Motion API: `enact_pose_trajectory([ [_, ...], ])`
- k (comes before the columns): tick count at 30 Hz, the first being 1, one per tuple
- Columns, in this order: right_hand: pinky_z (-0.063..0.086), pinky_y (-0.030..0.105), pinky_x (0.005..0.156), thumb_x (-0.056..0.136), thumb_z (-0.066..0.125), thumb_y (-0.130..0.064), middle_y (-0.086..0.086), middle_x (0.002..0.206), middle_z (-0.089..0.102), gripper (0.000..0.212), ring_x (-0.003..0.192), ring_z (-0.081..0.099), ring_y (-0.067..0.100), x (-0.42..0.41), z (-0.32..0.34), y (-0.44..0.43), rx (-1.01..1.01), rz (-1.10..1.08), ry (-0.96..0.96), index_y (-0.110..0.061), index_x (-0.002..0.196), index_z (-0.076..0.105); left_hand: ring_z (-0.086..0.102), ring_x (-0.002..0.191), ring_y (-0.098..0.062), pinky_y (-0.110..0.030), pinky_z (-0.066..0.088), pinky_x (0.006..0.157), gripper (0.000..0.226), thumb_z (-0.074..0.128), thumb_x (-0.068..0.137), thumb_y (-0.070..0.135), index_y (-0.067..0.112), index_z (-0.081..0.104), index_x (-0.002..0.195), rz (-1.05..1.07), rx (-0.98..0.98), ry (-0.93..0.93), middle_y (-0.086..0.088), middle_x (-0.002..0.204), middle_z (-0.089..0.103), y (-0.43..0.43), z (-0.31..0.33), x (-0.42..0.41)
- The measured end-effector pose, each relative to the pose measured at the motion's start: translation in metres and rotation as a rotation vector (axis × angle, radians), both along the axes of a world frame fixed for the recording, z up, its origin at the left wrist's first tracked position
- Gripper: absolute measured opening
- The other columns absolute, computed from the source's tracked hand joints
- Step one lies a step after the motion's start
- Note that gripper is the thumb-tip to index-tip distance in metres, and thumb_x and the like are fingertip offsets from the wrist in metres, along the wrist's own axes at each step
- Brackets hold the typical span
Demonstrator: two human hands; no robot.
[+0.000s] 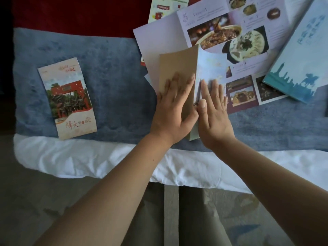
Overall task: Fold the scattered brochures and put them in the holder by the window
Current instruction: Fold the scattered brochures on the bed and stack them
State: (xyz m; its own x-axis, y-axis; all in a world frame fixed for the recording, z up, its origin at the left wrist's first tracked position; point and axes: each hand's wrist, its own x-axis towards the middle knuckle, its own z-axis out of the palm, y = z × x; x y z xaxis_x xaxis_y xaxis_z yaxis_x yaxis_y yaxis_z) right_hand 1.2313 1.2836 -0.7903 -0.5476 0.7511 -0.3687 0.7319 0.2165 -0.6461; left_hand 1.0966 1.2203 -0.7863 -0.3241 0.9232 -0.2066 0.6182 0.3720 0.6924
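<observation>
A half-folded brochure (pixel 179 63) with a tan flap and a pale blue panel lies on the blue blanket (pixel 110 71) in the middle. My left hand (pixel 174 107) presses flat on the tan flap, fingers straight. Beside it, my right hand (pixel 213 110) lies flat on the blue panel, thumb at the crease. A folded brochure (pixel 68 98) with a red gate picture sits apart at the left. An unfolded food brochure (pixel 230 38) spreads behind my hands. No holder is in view.
A light blue booklet (pixel 305 55) with a skyline print lies at the right, over the food brochure. A yellow leaflet (pixel 166 8) sticks out at the top. A white sheet (pixel 88 157) edges the bed near me; a red cover (pixel 79 13) lies behind.
</observation>
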Motion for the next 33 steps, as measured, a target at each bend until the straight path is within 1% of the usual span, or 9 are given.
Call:
enact_pose_trajectory([
  [3,-0.010,0.036,0.126,0.105,0.006,-0.051,-0.003,0.171,-0.011,0.061,0.155,-0.018,0.014,-0.016,0.007,-0.005,0.004,0.044,0.000,-0.033,0.163,0.002,0.021,0.156,-0.032,-0.052,0.041,0.115,0.064,0.050,0.103,0.031,0.023,0.029,0.162,-0.086,0.074,0.123,-0.014,0.171,0.012,-0.008,0.014,-0.020],
  [5,-0.006,0.039,0.128,0.105,0.006,-0.052,-0.005,0.171,-0.008,0.062,0.156,-0.016,0.013,-0.027,0.011,-0.009,-0.005,0.086,0.010,-0.031,0.164,0.004,0.038,0.149,-0.028,-0.039,0.056,0.094,0.060,0.049,0.103,0.026,0.024,0.033,0.161,-0.074,0.042,0.110,-0.009,0.172,0.013,-0.012,0.026,-0.030],
  [9,-0.004,0.038,0.128,0.106,0.003,-0.057,-0.008,0.171,-0.005,0.065,0.155,-0.016,0.009,-0.053,0.021,-0.019,0.022,0.167,0.046,-0.028,0.164,0.006,0.060,0.130,-0.032,-0.043,0.063,0.079,0.056,0.046,0.105,0.019,0.017,0.035,0.160,-0.058,-0.003,0.133,-0.007,0.169,0.025,-0.019,0.042,-0.042],
  [12,-0.006,0.037,0.127,0.108,0.005,-0.054,-0.009,0.171,-0.007,0.062,0.154,-0.018,0.008,-0.071,0.026,-0.026,0.041,0.229,0.033,-0.028,0.164,0.004,0.048,0.142,-0.033,-0.041,0.055,0.101,0.059,0.060,0.101,0.014,0.010,0.041,0.156,-0.038,0.041,0.357,-0.013,0.168,0.027,-0.026,0.047,-0.054],
  [14,-0.003,0.040,0.128,0.111,0.015,-0.045,-0.006,0.171,-0.005,0.057,0.156,-0.015,0.011,-0.082,0.026,-0.030,0.079,0.276,0.035,-0.027,0.164,0.006,0.031,0.152,-0.037,-0.050,0.035,0.119,0.052,0.051,0.104,0.018,0.011,0.044,0.155,-0.035,0.055,0.549,-0.014,0.167,0.029,-0.035,0.046,-0.063],
  [16,-0.001,0.041,0.128,0.112,0.021,-0.041,-0.004,0.172,-0.005,0.057,0.156,-0.014,0.013,-0.094,0.024,-0.035,0.101,0.334,0.019,-0.026,0.164,0.005,0.025,0.155,-0.037,-0.054,0.027,0.122,0.049,0.045,0.106,0.019,0.013,0.045,0.154,-0.019,0.039,0.626,-0.013,0.166,0.032,-0.047,0.042,-0.074],
  [21,-0.002,0.040,0.128,0.111,0.021,-0.043,-0.005,0.170,-0.016,0.060,0.155,-0.018,0.014,-0.125,0.010,-0.049,0.165,0.491,-0.076,-0.028,0.163,-0.006,0.020,0.154,-0.045,-0.052,0.030,0.121,0.054,0.043,0.103,0.021,0.014,0.041,0.157,0.049,-0.104,0.600,-0.015,0.167,0.028,-0.076,0.023,-0.112],
  [29,-0.002,0.042,0.128,0.106,0.019,-0.049,0.006,0.171,-0.009,0.068,0.156,-0.014,0.024,-0.147,-0.017,-0.068,0.205,0.499,-0.240,-0.016,0.163,0.002,0.011,0.157,-0.041,-0.055,0.025,0.122,0.058,0.026,0.108,0.045,0.028,0.023,0.164,0.092,-0.244,0.427,-0.015,0.172,0.007,-0.106,-0.023,-0.137],
  [33,-0.005,0.040,0.126,0.107,0.032,-0.040,0.015,0.169,-0.013,0.070,0.157,-0.011,0.030,-0.150,-0.015,-0.073,0.230,0.502,-0.275,-0.012,0.164,0.002,0.010,0.156,-0.043,-0.053,0.026,0.124,0.062,0.045,0.107,0.035,0.018,0.025,0.163,0.182,-0.178,0.350,-0.023,0.170,0.005,-0.108,-0.031,-0.134],
])
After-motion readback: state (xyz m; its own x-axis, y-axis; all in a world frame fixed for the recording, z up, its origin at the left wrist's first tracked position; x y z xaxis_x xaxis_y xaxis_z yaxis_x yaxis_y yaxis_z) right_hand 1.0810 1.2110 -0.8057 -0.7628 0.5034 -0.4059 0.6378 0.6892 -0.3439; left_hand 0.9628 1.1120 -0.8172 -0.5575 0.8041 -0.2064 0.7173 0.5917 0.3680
